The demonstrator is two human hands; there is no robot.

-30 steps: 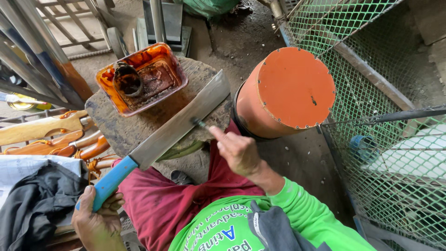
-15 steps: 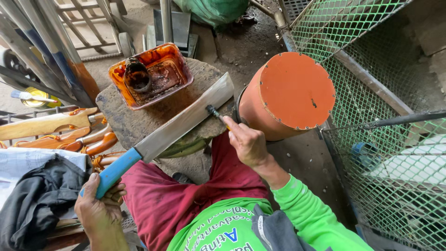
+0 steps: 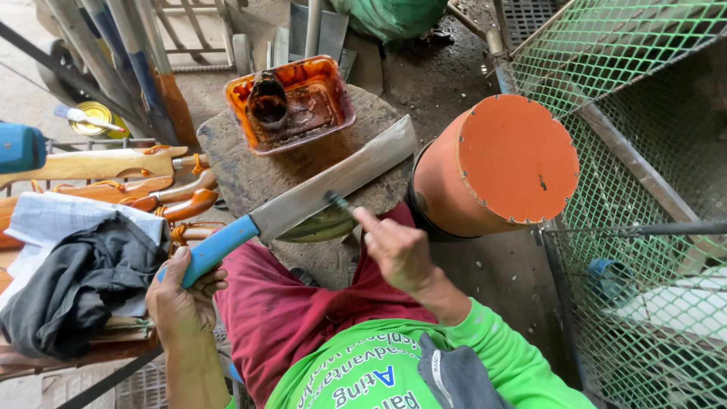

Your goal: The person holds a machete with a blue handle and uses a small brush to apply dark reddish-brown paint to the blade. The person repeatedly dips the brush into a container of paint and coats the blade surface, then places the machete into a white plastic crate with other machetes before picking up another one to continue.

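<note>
Working on the big knife (image 3: 333, 189), laid flat across the stump (image 3: 242, 170). Left hand (image 3: 182, 291) shut tight on its blue handle. Right hand (image 3: 397, 254) pinching a small tool (image 3: 338, 202) against the blade. Next: probably slow, even strokes, knife kept flat.

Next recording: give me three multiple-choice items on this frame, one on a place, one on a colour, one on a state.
1. Where does the orange tray sit?
A. on the round stone block
B. on the mesh
C. on the lap

2. What colour is the big knife's handle?
A. red
B. blue
C. black

3. What is the left hand doing?
A. hanging free
B. resting on the cloth
C. gripping the knife handle

Answers:
1 A, the tray stands on the stone block.
2 B, the handle is plainly blue.
3 C, its fingers wrap the handle while the right hand holds a small tool to the blade.
</note>
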